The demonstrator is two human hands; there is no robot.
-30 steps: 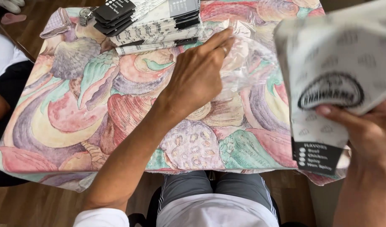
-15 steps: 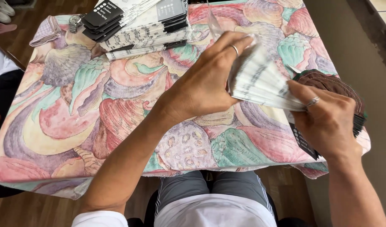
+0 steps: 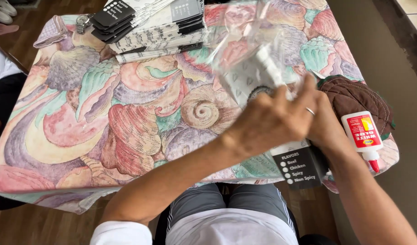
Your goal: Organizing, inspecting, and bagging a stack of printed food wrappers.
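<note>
Clearly light, thin and floppy, slippery in its clear sleeve: paper bag just above both hands, left hand and right hand pinching its lower edge, best gripped at that stiffer folded end.

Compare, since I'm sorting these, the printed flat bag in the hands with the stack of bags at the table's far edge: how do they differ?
The bag in the hands is single, lifted off the table and blurred under a clear plastic sleeve; the stack holds many and lies flat on the shell-patterned tablecloth. Left hand and right hand grip the single bag; nothing touches the stack. Both show white patterned paper with a black end panel.
</note>
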